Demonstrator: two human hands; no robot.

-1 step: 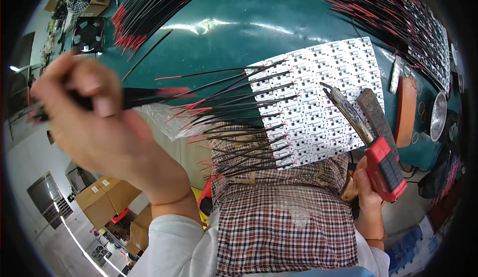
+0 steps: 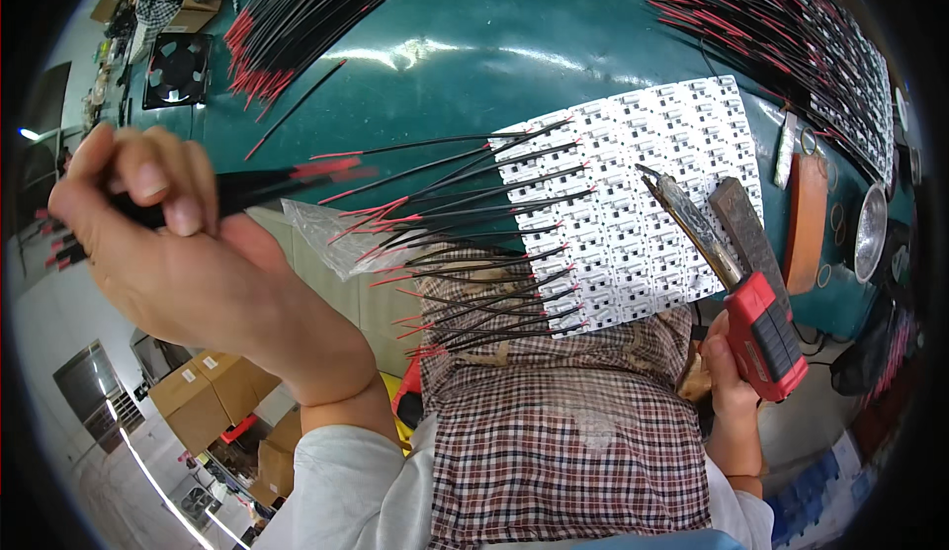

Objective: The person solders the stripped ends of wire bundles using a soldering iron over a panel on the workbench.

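Observation:
My left hand (image 2: 158,204), raised at the left, is closed around a bundle of black wires with red ends (image 2: 262,186). The bundle sticks out on both sides of the fist, its right end blurred. In my right hand (image 2: 727,372) is a soldering iron (image 2: 761,338) with a red and black handle, its metal tip pointing up and left over a white circuit board panel (image 2: 633,155). The panel carries rows of small parts. Several black wires with red ends (image 2: 465,184) run from its left edge toward my left hand. A dark flat bar (image 2: 746,229) lies on the panel beside the iron.
On the green table (image 2: 474,16) are a wire pile (image 2: 306,21) at the far left and another (image 2: 751,36) at the far right. A clear plastic bag (image 2: 341,244) hangs at the near edge. An orange-brown block (image 2: 807,209) and a metal bowl (image 2: 871,234) stand at the right.
My left hand has shifted slightly downward with the wire bundle and looks less blurred. My right hand and the soldering iron have stayed in place.

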